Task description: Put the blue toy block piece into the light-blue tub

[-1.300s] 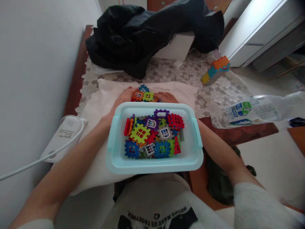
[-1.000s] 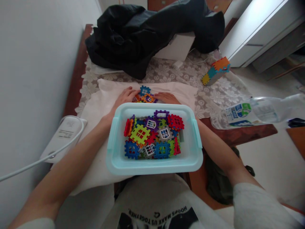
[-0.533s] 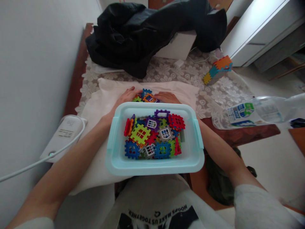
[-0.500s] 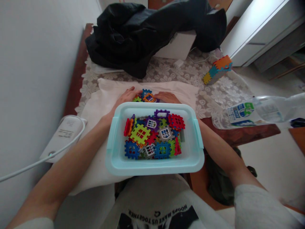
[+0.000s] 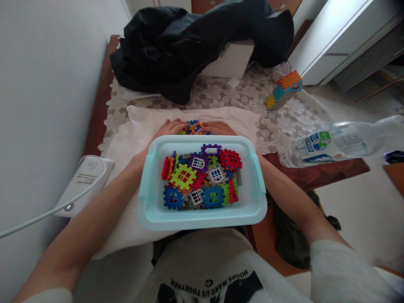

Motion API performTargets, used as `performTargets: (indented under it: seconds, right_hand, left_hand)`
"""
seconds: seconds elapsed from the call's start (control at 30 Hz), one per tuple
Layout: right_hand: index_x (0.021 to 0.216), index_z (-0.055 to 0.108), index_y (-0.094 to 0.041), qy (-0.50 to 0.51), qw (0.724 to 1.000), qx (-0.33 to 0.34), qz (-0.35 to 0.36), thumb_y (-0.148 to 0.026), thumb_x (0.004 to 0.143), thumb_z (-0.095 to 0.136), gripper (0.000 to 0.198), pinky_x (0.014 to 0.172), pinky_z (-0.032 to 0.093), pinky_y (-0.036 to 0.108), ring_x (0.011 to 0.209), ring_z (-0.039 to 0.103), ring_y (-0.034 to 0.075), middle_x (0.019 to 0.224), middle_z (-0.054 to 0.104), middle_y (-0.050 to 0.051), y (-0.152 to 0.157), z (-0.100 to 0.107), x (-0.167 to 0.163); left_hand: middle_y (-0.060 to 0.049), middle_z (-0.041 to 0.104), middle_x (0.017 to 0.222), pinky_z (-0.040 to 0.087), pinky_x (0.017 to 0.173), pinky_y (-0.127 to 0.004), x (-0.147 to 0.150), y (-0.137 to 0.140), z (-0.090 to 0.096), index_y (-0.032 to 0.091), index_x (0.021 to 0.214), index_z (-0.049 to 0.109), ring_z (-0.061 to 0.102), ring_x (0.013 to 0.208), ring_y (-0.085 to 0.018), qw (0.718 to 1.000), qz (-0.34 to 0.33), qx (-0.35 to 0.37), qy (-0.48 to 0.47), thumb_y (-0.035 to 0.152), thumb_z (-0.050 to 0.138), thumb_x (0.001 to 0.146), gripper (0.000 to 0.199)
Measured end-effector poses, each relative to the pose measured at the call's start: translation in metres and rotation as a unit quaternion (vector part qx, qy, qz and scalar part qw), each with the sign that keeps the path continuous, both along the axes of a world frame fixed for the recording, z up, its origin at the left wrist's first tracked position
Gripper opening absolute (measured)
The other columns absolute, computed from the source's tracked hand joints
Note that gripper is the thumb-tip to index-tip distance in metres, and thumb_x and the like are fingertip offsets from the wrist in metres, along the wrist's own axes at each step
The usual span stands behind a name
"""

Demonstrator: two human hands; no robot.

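Note:
A light-blue plastic tub [image 5: 252, 210] stands in front of my body, with many colourful interlocking building blocks [image 5: 183, 176] in it, several with window cut-outs. Beyond its far rim a small pile of the same blocks [image 5: 196, 127] shows, in blue, orange, purple and green. My left hand [image 5: 170, 127] rests against the left side of that pile, fingers stretched toward it. On the pile's right side lies my right hand [image 5: 220, 127], fingers also extended over its edge. The tub's rim hides the lower parts of both hands and of the pile.
A pale cloth [image 5: 118, 143] lies under the tub. A clear bottle [image 5: 341, 141] is at the right, and a block structure [image 5: 284, 89] stands farther back. Black fabric [image 5: 176, 46] covers the table's far side. A white device with a cable [image 5: 85, 185] is at the left.
My left hand's fingers have come down and inward against the pile. My right hand stays at its side of the pile with little movement. The whole view has shifted slightly.

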State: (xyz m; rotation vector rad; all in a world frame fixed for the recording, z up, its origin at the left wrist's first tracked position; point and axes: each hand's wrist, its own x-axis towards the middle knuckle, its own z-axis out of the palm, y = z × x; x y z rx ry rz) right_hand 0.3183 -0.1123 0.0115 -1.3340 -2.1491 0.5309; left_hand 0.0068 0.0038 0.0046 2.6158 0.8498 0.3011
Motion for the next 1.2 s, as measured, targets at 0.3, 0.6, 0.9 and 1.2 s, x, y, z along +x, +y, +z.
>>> performTargets:
  seconds: [0.3, 0.6, 0.9, 1.2]
  right_hand:
    - [0.157, 0.070, -0.018, 0.010, 0.999, 0.050, 0.015, -0.027, 0.111, 0.062, 0.048, 0.137, 0.046, 0.056, 0.153, 0.063, 0.032, 0.163, 0.069, 0.019, 0.000, -0.011, 0.005]
    - [0.159, 0.068, -0.021, -0.020, 0.999, 0.049, 0.013, -0.024, 0.114, 0.059, 0.046, 0.139, 0.043, 0.050, 0.155, 0.062, 0.026, 0.165, 0.070, 0.014, 0.001, -0.010, 0.003]
    - [0.164, 0.066, -0.025, -0.055, 0.998, 0.014, 0.013, -0.023, 0.112, 0.061, 0.052, 0.144, 0.037, 0.051, 0.164, 0.056, 0.028, 0.173, 0.064, 0.010, 0.006, -0.012, 0.001]
    - [0.149, 0.075, -0.017, -0.017, 1.000, 0.018, 0.004, -0.020, 0.103, 0.067, 0.048, 0.137, 0.047, 0.056, 0.150, 0.069, 0.033, 0.157, 0.076, 0.016, 0.004, 0.000, -0.003]
  left_hand:
    - [-0.012, 0.065, 0.172, 0.018, 0.151, -0.061, 0.004, -0.008, 0.019, 0.021, 0.162, 0.065, 0.048, 0.171, -0.028, 1.000, -0.004, -0.015, 0.008, 0.027, 0.055, 0.111, 0.052]
    - [-0.013, 0.057, 0.179, 0.014, 0.150, -0.064, 0.005, -0.003, 0.007, 0.023, 0.166, 0.063, 0.042, 0.175, -0.030, 1.000, -0.007, 0.001, 0.023, 0.029, 0.055, 0.113, 0.053]
    - [-0.010, 0.040, 0.191, 0.010, 0.151, -0.062, 0.005, -0.005, 0.011, 0.025, 0.173, 0.056, 0.030, 0.181, -0.029, 0.999, -0.005, -0.001, 0.050, 0.036, 0.049, 0.116, 0.059]
    - [-0.009, 0.049, 0.186, 0.012, 0.150, -0.064, 0.002, 0.000, 0.005, 0.029, 0.168, 0.064, 0.035, 0.179, -0.031, 0.999, -0.019, 0.007, 0.045, 0.037, 0.055, 0.115, 0.054]
